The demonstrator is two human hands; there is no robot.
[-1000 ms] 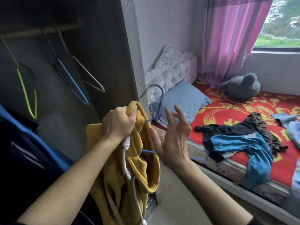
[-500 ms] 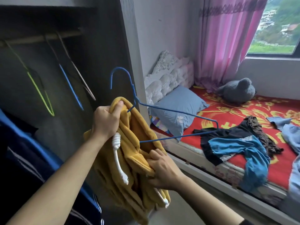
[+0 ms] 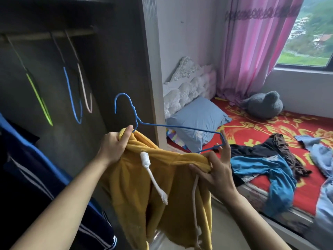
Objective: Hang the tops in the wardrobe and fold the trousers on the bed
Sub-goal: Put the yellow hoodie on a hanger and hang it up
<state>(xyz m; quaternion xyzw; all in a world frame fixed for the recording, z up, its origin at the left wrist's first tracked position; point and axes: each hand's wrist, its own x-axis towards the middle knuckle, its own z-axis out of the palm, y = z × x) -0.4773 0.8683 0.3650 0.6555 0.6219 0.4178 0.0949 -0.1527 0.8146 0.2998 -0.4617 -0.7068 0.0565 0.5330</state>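
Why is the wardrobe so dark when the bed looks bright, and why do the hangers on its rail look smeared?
Head view: daylight from the window lights the bed, while the wardrobe sits in shade. The hangers on the rail are streaked, probably by motion blur. The yellow hoodie and blue hanger look sharper. The wide lens bows the side panel.

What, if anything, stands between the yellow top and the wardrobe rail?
Nothing visible does: open space lies between the yellow top, on the held blue hanger, and the rail, which is bare right of the pink hanger.
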